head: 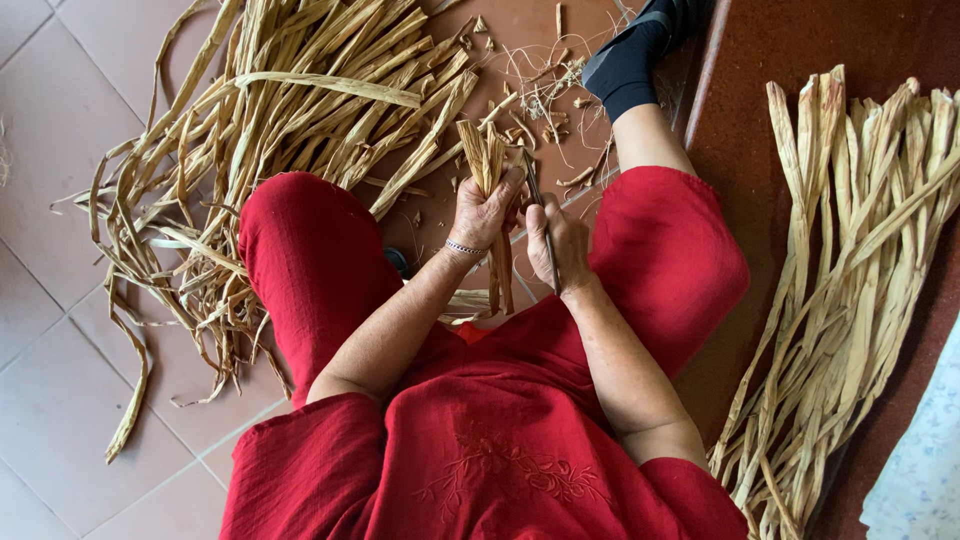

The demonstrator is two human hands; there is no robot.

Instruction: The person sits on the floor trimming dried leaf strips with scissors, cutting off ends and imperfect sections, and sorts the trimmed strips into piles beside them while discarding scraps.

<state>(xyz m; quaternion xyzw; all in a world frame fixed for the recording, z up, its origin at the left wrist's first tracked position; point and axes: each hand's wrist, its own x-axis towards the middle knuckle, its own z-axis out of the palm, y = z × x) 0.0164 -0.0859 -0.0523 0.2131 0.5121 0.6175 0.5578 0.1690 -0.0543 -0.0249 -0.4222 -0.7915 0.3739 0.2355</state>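
Upright, dried leaf bundle [487, 175] gripped in left hand [483, 210], right hand [556, 243] clasping thin blade [541, 225] alongside

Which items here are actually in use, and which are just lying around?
In use:
left hand gripping a dried strip
right hand holding a thin blade against it

Lying about:
loose strips on the tiles
stacked strips on the right
scraps by the foot
pale cloth
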